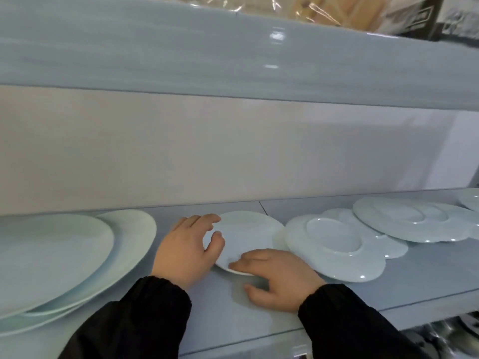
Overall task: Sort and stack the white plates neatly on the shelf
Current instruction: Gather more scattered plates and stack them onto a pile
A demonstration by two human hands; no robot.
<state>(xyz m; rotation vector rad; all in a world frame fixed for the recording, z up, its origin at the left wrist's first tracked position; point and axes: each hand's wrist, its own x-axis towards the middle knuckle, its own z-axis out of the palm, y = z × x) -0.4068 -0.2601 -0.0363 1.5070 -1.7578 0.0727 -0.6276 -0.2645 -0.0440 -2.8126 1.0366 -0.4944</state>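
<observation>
Head view, looking down at a pale grey shelf (pixel 414 286) with a white back panel (pixel 233 151) behind it. Small white plate (pixel 248 234) sits at the centre of the shelf, between my two hands. Left hand (pixel 186 247) at its 9 o'clock edge: fingers (pixel 204 220) curled over the rim, thumb pressing the upper face, so a loose pinch on that edge. Right hand (pixel 277 275) at its 6 o'clock edge: fingertips (pixel 238 265) lie on top of the near rim, thumb (pixel 255 291) spread down on the shelf surface; whether the thumb reaches under the plate I cannot tell. Near rim looks slightly raised off the shelf, with a shadow beneath it. Black sleeves (pixel 145 314) cover both wrists. At 9 o'clock from the plate, well apart, a stack of large plates (pixel 59 257), not squared up. At 3 o'clock, just beside it, overlapping plates (pixel 334 244) spread loosely, a smaller one on top. At 2 o'clock, further back, more large plates (pixel 404 221) lie fanned. Upper shelf (pixel 181 53) spans 12 o'clock, with wrapped goods (pixel 298 6) on it, blurred.
</observation>
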